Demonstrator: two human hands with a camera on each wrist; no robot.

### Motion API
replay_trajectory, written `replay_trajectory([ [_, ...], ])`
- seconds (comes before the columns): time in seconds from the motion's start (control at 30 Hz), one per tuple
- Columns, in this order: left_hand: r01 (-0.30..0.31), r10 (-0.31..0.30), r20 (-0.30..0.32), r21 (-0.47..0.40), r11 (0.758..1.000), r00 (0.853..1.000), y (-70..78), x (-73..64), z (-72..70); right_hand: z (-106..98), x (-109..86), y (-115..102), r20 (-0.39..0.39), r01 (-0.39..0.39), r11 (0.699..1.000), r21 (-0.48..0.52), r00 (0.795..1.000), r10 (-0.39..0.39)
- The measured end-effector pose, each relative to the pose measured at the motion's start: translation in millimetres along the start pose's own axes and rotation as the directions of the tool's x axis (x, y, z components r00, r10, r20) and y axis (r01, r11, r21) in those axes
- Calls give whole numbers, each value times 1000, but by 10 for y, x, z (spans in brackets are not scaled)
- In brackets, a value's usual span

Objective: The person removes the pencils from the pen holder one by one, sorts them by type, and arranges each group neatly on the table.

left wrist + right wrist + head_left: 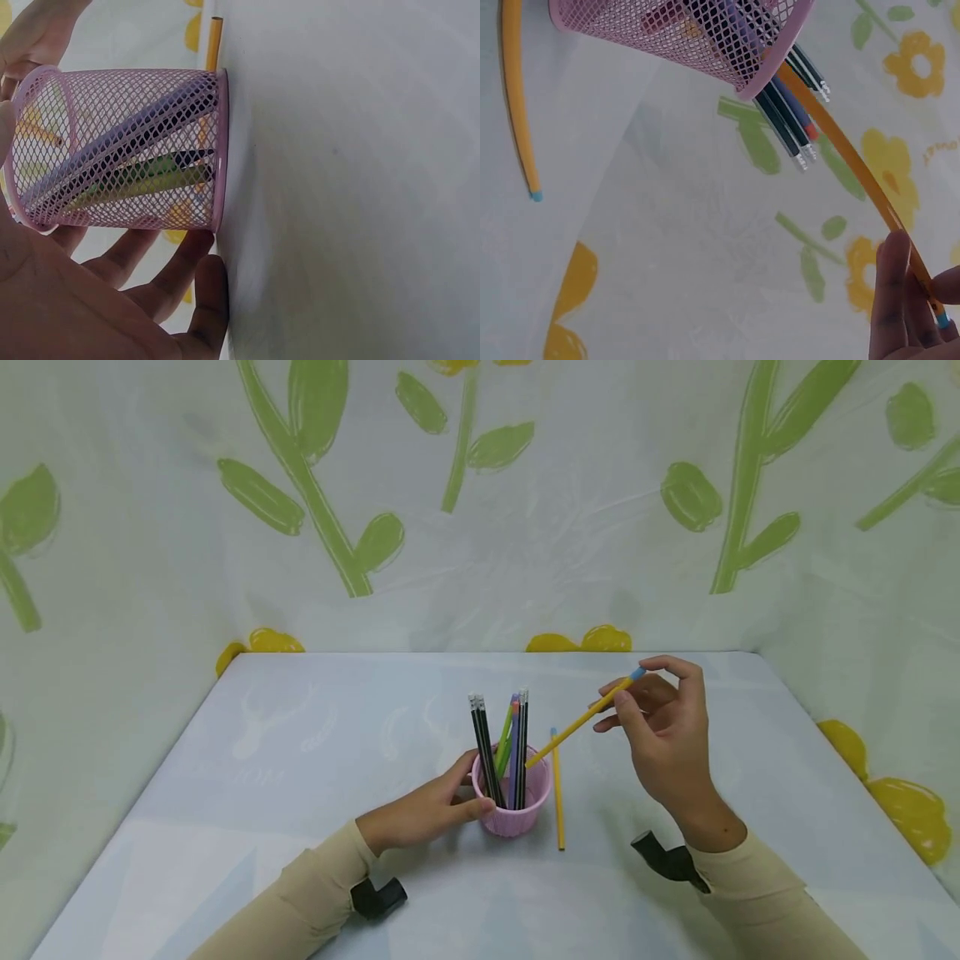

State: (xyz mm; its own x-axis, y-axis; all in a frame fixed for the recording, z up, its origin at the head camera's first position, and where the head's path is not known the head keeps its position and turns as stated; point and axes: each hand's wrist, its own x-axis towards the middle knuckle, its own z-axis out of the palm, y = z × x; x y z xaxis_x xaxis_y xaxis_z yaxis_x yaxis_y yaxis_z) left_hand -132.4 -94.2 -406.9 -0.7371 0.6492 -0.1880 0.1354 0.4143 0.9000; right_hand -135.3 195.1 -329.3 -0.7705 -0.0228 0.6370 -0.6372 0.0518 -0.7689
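Note:
A pink mesh pencil cup [508, 823] stands upright on the table, holding several black pencils [483, 747], green ones [502, 752] and a purple one [513, 760]. My left hand [431, 810] grips the cup from its left side, thumb near the front rim. In my right hand [667, 735], fingers and thumb pinch a yellow pencil [581, 720] by its blue end. That pencil slants down to the left, its lower tip at the cup's mouth. A second yellow pencil [558, 802] lies on the table just right of the cup.
The pale table [300, 727] meets a white sheet [562, 552] painted with green leaves and yellow flowers at its back and sides. Black wrist mounts [378, 899] sit on both sleeves, close above the table.

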Motion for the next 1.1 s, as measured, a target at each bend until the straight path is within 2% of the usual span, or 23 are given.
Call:
replay_trajectory([
  [0.33, -17, 17, -2, -14, 1000, 1000, -54, -21, 6, 18, -14, -30, -20, -67, 997, 34, 997, 68],
  [0.8, -37, 37, 4, 6, 999, 999, -35, 9, 2, 4, -19, -37, 42, -62, 994, 93, 997, 58],
  [1.1, -44, 44, 0, 1, 999, 999, -20, 0, 8, 36, -36, 20, 82, -143, 989, 28, 987, 140],
])
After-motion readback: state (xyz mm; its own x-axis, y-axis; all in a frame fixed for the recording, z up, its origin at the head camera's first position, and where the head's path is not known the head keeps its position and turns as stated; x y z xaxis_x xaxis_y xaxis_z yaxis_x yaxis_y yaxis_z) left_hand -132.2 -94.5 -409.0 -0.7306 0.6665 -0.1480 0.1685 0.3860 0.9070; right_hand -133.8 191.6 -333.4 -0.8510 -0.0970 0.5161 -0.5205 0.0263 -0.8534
